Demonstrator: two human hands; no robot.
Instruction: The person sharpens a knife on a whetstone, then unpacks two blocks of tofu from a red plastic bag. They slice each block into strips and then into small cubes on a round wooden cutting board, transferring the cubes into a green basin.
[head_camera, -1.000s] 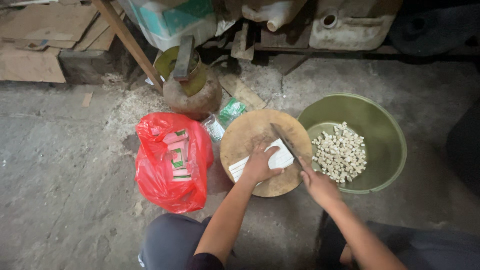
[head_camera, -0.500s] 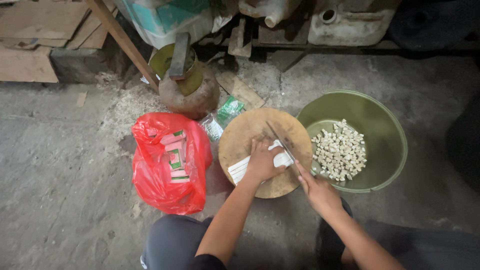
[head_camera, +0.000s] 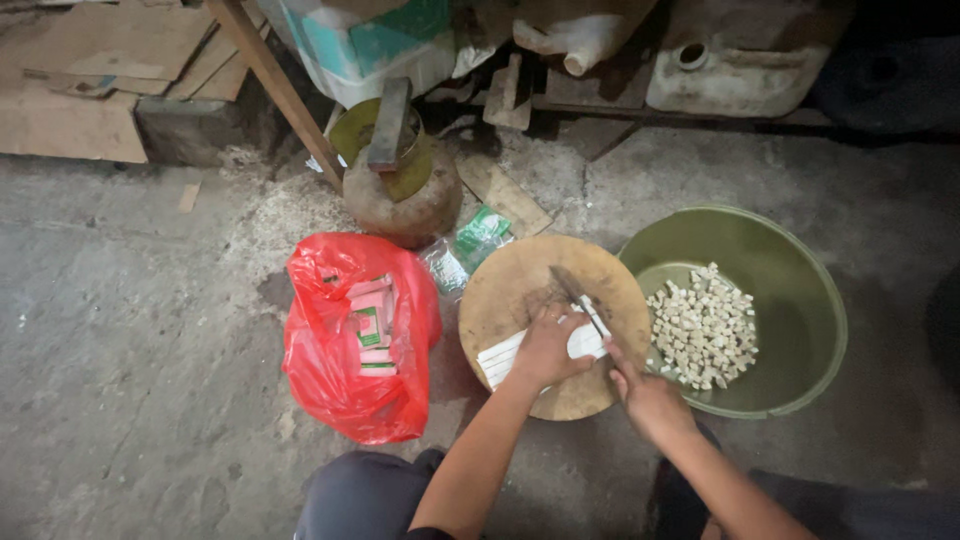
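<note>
- One red plastic bag (head_camera: 355, 335) lay on the concrete floor (head_camera: 130, 380) at the far left, with small green-and-white packets showing inside it.
- Behind it stood one rusty round gas cylinder (head_camera: 400, 185), and one clear wrapper with green print (head_camera: 470, 245) lay between the cylinder and the board.
- One round wooden chopping board (head_camera: 520, 285) sat on the floor, just beside the bag.
- One stack of pale white strips (head_camera: 505, 355) lay across the board's near half.
- The left hand (head_camera: 548, 345) pressed down on the strips, its fingers curled over them.
- One knife (head_camera: 578, 297) pointed away across the board, its blade beside the left hand.
- The right hand (head_camera: 650, 398) had its fingers closed around the knife's handle.
- One green basin (head_camera: 800, 290) touched the board's right edge and held one heap of small pale cubes (head_camera: 703, 328), too many to count.
</note>
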